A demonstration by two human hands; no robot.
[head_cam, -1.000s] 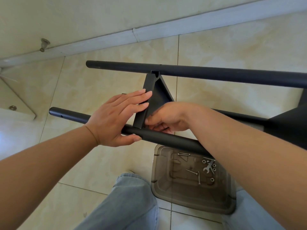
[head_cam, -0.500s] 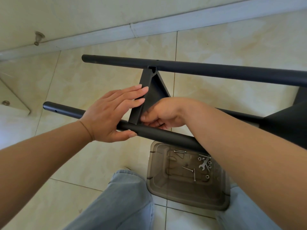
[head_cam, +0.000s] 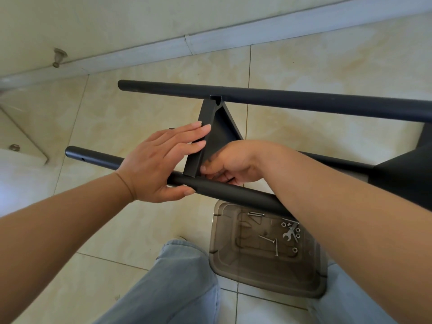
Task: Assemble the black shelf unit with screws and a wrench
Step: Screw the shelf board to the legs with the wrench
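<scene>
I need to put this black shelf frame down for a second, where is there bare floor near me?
Bare beige tile lies left of the left hand, between the near black tube and the blue-jeaned knee. Also beyond the far black tube, up to the white baseboard. Crowded: the smoky plastic tray holding screws and a wrench.

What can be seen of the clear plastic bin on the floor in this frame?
The bin is a smoky, see-through plastic tub with rounded corners, standing upright and open on the tiled floor between the person's knees. It sits below the nearer black tube, whose length and the right forearm hide its far rim. Inside lie a small wrench, several long screws and a few washers. Neither hand touches it.
</scene>
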